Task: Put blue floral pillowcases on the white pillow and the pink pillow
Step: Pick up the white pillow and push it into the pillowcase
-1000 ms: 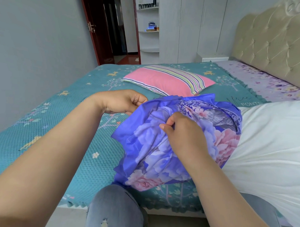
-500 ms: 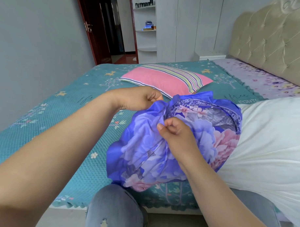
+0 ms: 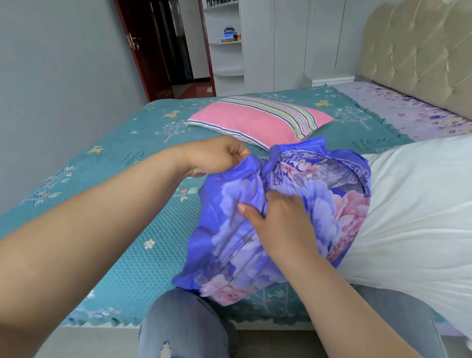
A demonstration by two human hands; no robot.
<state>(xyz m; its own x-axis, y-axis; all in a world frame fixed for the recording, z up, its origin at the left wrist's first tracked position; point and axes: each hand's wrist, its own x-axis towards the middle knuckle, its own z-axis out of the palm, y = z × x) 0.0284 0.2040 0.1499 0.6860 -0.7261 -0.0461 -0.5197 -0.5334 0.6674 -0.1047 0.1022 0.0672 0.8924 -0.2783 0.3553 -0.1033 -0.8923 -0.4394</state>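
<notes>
A blue floral pillowcase (image 3: 227,237) is bunched over the left end of the white pillow (image 3: 421,212), which lies across the near right side of the bed. My left hand (image 3: 217,156) pinches the pillowcase's upper left edge. My right hand (image 3: 279,220) grips a fold of gathered fabric at the case's middle. The pink pillow (image 3: 245,120), with a striped band, lies bare on the bed beyond my hands.
The bed carries a teal patterned cover (image 3: 100,201) and a purple floral sheet (image 3: 408,115) by the tufted beige headboard (image 3: 426,51). My knee in torn jeans (image 3: 186,329) rests at the bed's near edge. A white wardrobe (image 3: 288,38) and an open dark-red door (image 3: 143,41) stand behind.
My left hand moved right along the pillowcase edge and pulled it up. My right hand shifted lower on the bunched fabric with a flatter grip.
</notes>
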